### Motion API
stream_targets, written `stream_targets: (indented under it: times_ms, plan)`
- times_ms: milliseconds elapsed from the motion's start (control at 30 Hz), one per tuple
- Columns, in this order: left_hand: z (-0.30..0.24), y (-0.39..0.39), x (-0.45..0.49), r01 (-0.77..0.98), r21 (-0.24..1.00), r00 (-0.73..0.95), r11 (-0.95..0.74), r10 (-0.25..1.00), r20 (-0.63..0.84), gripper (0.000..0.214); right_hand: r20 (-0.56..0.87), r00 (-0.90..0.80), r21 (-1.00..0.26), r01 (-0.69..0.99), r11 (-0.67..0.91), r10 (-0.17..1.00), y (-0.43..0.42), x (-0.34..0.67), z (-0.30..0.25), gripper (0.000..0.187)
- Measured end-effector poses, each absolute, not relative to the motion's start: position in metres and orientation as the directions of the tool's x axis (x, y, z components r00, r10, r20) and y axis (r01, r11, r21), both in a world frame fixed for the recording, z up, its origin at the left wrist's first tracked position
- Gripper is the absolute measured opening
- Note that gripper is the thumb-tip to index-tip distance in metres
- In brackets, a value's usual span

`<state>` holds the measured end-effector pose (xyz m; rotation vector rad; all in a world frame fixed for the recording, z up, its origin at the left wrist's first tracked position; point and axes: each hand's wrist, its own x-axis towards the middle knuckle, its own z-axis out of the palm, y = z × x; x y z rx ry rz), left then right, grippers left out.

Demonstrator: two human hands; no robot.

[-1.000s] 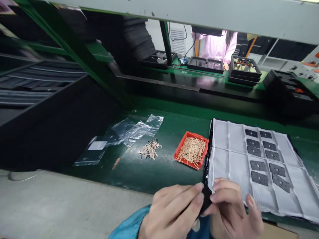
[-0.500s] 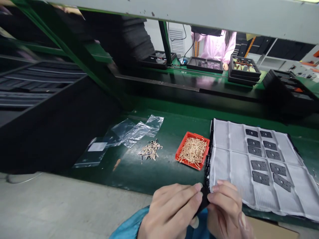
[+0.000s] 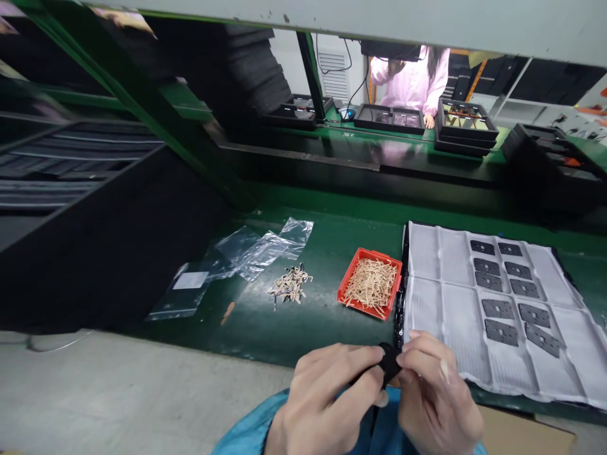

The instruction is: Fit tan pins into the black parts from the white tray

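Both of my hands meet at the bottom of the view over the bench's near edge. My left hand (image 3: 322,395) and my right hand (image 3: 434,395) pinch a small black part (image 3: 389,364) between their fingertips. Just beyond them lies a white sheet (image 3: 441,303) with several dark flat parts (image 3: 512,291) laid out in rows. An orange tray (image 3: 345,292) full of thin tan sticks sits left of the sheet. A loose pile of sticks (image 3: 289,285) lies further left on the green bench.
Clear plastic bags (image 3: 246,253) lie at the left on the green bench top (image 3: 303,328). A dark sloping rack (image 3: 71,177) fills the left side. Across the line a person in pink (image 3: 410,79) stands behind black trays (image 3: 467,126).
My hands shifted slightly up and the right fingers turned around the black part. The view tilted a little.
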<state>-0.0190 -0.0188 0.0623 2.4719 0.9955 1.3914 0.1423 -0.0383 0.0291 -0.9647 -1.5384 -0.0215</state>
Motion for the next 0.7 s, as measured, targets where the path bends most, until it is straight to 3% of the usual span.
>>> stream_targets:
  times_ms: [200, 367, 500, 700]
  plan:
    - [0.071, -0.018, -0.015, 0.536, 0.348, 0.304, -0.769, 0.560, 0.771, 0.024, 0.818, 0.068, -0.498, 0.581, 0.645, 0.571, -0.041, 0.146, 0.024, 0.073]
    - [0.077, -0.017, -0.010, 0.556, 0.343, 0.296, -0.757, 0.566, 0.770, 0.030, 0.801, 0.230, -0.588, 0.477, 0.653, 0.553, -0.039, 0.138, 0.030, 0.077]
    - [0.083, -0.016, -0.006, 0.494, 0.406, 0.321, -0.769, 0.595, 0.737, 0.032, 0.735, 0.370, -0.677, 0.382, 0.629, 0.567, -0.041, 0.130, 0.036, 0.080]
    - [0.083, -0.021, -0.003, 0.462, 0.460, 0.289, -0.758, 0.619, 0.731, 0.028, 0.718, 0.407, -0.690, 0.317, 0.651, 0.564, -0.041, 0.132, 0.034, 0.062]
